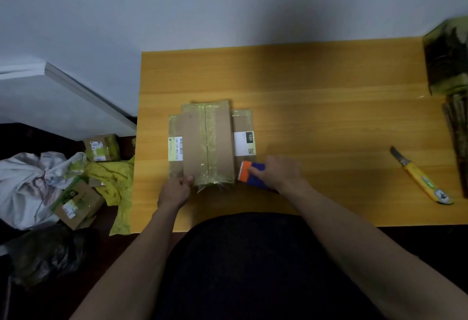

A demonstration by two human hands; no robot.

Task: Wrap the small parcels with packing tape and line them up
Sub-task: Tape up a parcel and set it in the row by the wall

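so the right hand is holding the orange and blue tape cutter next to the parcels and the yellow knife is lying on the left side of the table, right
Not quite. The head view shows the yellow knife lying on the right side of the table, not the left. The right hand does hold the orange and blue tape cutter next to the parcels.

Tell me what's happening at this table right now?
A person is taping cardboard parcels on a wooden table. Three parcels lie side by side: the left parcel, the larger middle parcel with tape along its top, and the right parcel. The left hand pinches the middle parcel's near corner. The right hand grips an orange and blue tape tool at the right parcel's near end. A yellow-handled knife lies unused to the right.
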